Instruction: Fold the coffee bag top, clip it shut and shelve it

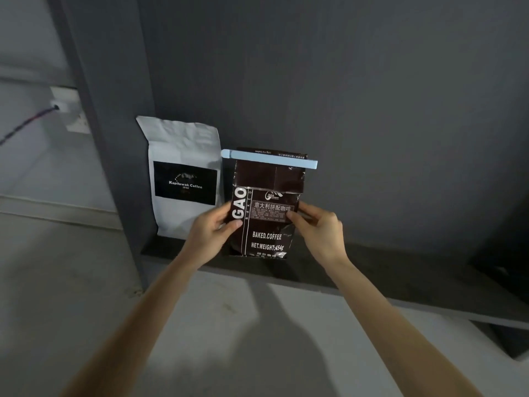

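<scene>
A dark brown coffee bag [266,224] with white lettering stands upright on the dark shelf [357,275]. Its top is folded over, and a long light blue clip [270,159] is clamped across the fold. My left hand [213,227] grips the bag's left edge, thumb on the front. My right hand [317,229] pinches the right edge at about the same height. The bag's bottom rests on or just above the shelf board; I cannot tell which.
A white coffee bag [184,179] with a black label stands just left of the brown one, almost touching it. A dark wall panel rises behind the shelf. A wall socket [70,110] with a cable is at far left. Pale floor lies below.
</scene>
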`<action>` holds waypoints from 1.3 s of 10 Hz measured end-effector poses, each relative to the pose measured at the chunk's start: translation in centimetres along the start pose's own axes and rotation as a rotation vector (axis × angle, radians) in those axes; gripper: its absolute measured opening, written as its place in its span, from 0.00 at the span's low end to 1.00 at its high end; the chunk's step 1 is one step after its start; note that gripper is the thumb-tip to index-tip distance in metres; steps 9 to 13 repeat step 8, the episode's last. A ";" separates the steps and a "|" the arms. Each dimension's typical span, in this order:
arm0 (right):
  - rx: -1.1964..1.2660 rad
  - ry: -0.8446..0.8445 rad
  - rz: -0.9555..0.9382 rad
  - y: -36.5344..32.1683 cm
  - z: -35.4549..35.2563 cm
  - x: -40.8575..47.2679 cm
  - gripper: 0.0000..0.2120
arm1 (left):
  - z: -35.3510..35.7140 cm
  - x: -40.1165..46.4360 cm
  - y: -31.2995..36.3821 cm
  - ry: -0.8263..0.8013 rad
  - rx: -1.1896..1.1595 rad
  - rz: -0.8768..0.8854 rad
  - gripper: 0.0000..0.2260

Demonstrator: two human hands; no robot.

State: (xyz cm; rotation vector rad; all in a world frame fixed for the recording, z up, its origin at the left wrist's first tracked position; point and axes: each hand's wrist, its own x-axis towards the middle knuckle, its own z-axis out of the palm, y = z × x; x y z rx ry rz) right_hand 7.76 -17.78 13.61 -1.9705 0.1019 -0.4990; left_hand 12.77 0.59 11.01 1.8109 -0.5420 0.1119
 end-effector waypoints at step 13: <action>-0.135 -0.263 0.060 0.9 0.9 1.9 0.20 | 0.4 1.7 -0.6 0.206 0.078 -0.034 0.17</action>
